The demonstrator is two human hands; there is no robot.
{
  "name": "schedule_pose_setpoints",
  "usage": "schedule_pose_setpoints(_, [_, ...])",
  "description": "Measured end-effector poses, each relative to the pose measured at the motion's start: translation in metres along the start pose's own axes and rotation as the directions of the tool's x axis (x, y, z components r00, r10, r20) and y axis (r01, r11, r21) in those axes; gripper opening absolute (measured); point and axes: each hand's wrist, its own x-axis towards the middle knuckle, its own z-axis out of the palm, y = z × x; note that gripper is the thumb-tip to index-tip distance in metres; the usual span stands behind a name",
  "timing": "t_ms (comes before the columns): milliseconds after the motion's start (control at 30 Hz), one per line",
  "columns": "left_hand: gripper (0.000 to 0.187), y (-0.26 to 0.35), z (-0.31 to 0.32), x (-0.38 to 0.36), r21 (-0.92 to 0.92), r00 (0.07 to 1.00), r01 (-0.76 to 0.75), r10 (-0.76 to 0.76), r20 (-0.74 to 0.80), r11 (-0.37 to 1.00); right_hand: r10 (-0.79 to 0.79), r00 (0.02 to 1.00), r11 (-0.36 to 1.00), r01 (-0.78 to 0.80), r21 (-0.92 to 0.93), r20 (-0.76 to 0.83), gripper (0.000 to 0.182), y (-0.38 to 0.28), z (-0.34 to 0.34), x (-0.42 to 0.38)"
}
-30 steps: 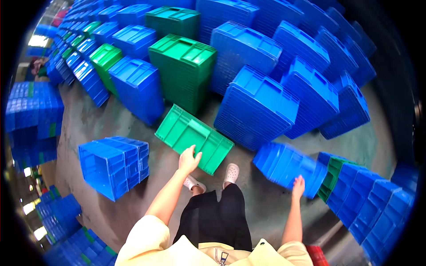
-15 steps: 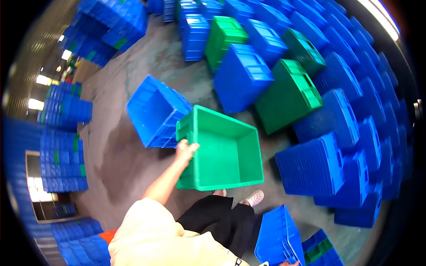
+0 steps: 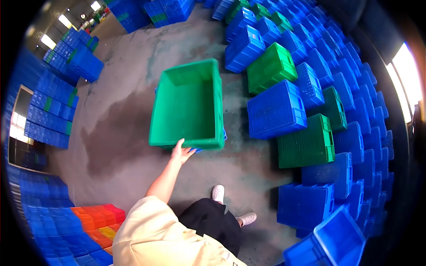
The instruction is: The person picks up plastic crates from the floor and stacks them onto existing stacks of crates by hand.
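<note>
My left hand (image 3: pixel 181 154) is closed on the near rim of a green plastic crate (image 3: pixel 184 106), thumb over the edge and fingers against its outer side. The crate is out in front of me at arm's length, its open top facing me. Bits of blue plastic show past its lower edge, and most of what lies behind it is hidden. At the lower right a blue crate (image 3: pixel 339 239) is tilted, its open side partly towards me. My right hand is out of view.
Rows of upturned blue and green crates (image 3: pixel 277 111) line the right side. Stacked blue crates (image 3: pixel 52 108) stand along the left, with orange and red crates (image 3: pixel 100 221) at the lower left. A dark patch marks the concrete floor (image 3: pixel 115 137).
The green crate has moved forward and turned in my left hand, covering the blue crate on the floor. The tilted blue crate has shifted right. My right fingers have left view.
</note>
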Motion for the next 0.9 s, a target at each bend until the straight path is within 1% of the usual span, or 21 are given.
schedule_pose_setpoints(67, [0.048, -0.005, 0.024, 0.012, -0.112, 0.994, -0.011, 0.023, 0.104, 0.994, -0.163, 0.987, 0.979, 0.162, 0.12, 0.001, 0.037, -0.019, 0.062, -0.039])
schedule_pose_setpoints(133, [0.044, -0.005, 0.039, 0.037, -0.192, 0.999, -0.039, 0.039, -0.004, 0.981, -0.353, 0.926, 0.895, 0.293, 0.337, 0.132, 0.034, -0.027, 0.096, -0.063])
schedule_pose_setpoints(167, [0.035, -0.004, 0.038, 0.053, -0.231, 0.998, -0.04, 0.027, -0.056, 0.972, -0.274, 0.874, 0.89, 0.071, 0.451, 0.402, 0.031, 0.014, 0.076, 0.008])
schedule_pose_setpoints(200, [0.031, -0.002, 0.042, 0.061, -0.253, 0.995, -0.1, 0.097, -0.026, 0.962, -0.199, 0.929, 0.834, -0.007, 0.551, 0.312, 0.029, -0.02, 0.122, -0.053])
schedule_pose_setpoints(267, [0.024, 0.005, 0.047, 0.072, -0.281, 0.981, -0.195, 0.192, -0.037, 0.94, -0.278, 0.792, 0.777, -0.146, 0.612, 0.543, 0.034, -0.038, 0.158, -0.085])
schedule_pose_setpoints(300, [0.022, 0.012, 0.051, 0.078, -0.29, 0.974, -0.226, 0.214, -0.072, 0.93, -0.237, 0.863, 0.769, -0.114, 0.629, 0.446, 0.035, -0.049, 0.186, -0.111])
schedule_pose_setpoints(333, [0.021, 0.02, 0.054, 0.083, -0.317, 0.975, -0.223, 0.208, -0.081, 0.922, -0.194, 0.768, 0.751, -0.283, 0.597, 0.61, 0.036, -0.05, 0.198, -0.108])
schedule_pose_setpoints(367, [0.021, 0.027, 0.053, 0.09, -0.317, 0.98, -0.201, 0.191, -0.063, 0.927, -0.41, 0.618, 0.693, -0.268, 0.67, 0.671, 0.034, -0.017, 0.212, -0.073])
schedule_pose_setpoints(400, [0.021, 0.026, 0.054, 0.088, -0.337, 0.981, -0.195, 0.182, -0.072, 0.921, -0.221, 0.698, 0.62, -0.439, 0.651, 0.681, 0.037, -0.042, 0.24, -0.123])
schedule_pose_setpoints(433, [0.021, 0.027, 0.058, 0.085, -0.35, 0.982, -0.19, 0.171, -0.085, 0.917, -0.33, 0.465, 0.539, -0.622, 0.568, 0.822, 0.045, -0.042, 0.26, -0.144])
schedule_pose_setpoints(500, [0.02, 0.024, 0.062, 0.079, -0.398, 0.967, -0.253, 0.217, -0.133, 0.882, -0.269, 0.382, 0.439, -0.769, 0.465, 0.884, 0.042, -0.051, 0.296, -0.194])
schedule_pose_setpoints(533, [0.021, 0.025, 0.062, 0.077, -0.399, 0.963, -0.267, 0.223, -0.152, 0.877, -0.204, 0.411, 0.411, -0.788, 0.459, 0.889, 0.044, -0.05, 0.312, -0.219])
schedule_pose_setpoints(600, [0.023, 0.032, 0.05, 0.073, -0.392, 0.967, -0.249, 0.209, -0.142, 0.886, -0.178, 0.304, 0.421, -0.836, 0.352, 0.936, 0.049, -0.051, 0.336, -0.264])
schedule_pose_setpoints(633, [0.025, 0.034, 0.047, 0.071, -0.381, 0.974, -0.224, 0.192, -0.122, 0.897, -0.285, 0.105, 0.311, -0.93, 0.196, 0.953, 0.05, -0.044, 0.35, -0.276])
schedule_pose_setpoints(667, [0.028, 0.035, 0.047, 0.064, -0.392, 0.967, -0.25, 0.21, -0.144, 0.885, -0.245, 0.137, 0.348, -0.912, 0.219, 0.96, 0.049, -0.043, 0.359, -0.3])
schedule_pose_setpoints(700, [0.028, 0.032, 0.042, 0.067, -0.396, 0.966, -0.253, 0.207, -0.154, 0.883, -0.113, 0.268, 0.45, -0.845, 0.289, 0.957, 0.05, -0.047, 0.365, -0.33])
schedule_pose_setpoints(767, [0.03, 0.019, 0.021, 0.084, -0.448, 0.931, -0.276, 0.352, 0.096, 0.85, -0.072, 0.215, 0.485, -0.846, 0.223, 0.974, 0.047, -0.036, 0.375, -0.377])
schedule_pose_setpoints(800, [0.028, 0.01, 0.006, 0.097, -0.379, 0.96, -0.11, 0.197, 0.197, 0.919, -0.03, 0.161, 0.521, -0.84, 0.153, 0.987, 0.041, -0.027, 0.38, -0.4])
schedule_pose_setpoints(833, [0.032, 0.002, -0.006, 0.094, -0.346, 0.947, -0.059, 0.163, 0.278, 0.936, -0.11, 0.039, 0.41, -0.909, 0.081, 0.993, 0.035, 0.023, 0.395, -0.399])
schedule_pose_setpoints(867, [0.038, -0.008, -0.017, 0.084, -0.308, 0.925, -0.009, 0.125, 0.358, 0.951, -0.348, -0.242, 0.373, -0.922, -0.102, 0.906, 0.031, 0.027, 0.387, -0.432])
schedule_pose_setpoints(900, [0.046, -0.011, -0.022, 0.062, 0.055, 0.971, 0.086, -0.096, 0.22, 0.995, -0.011, -0.148, 0.615, -0.781, -0.11, 0.989, 0.031, 0.023, 0.38, -0.469])
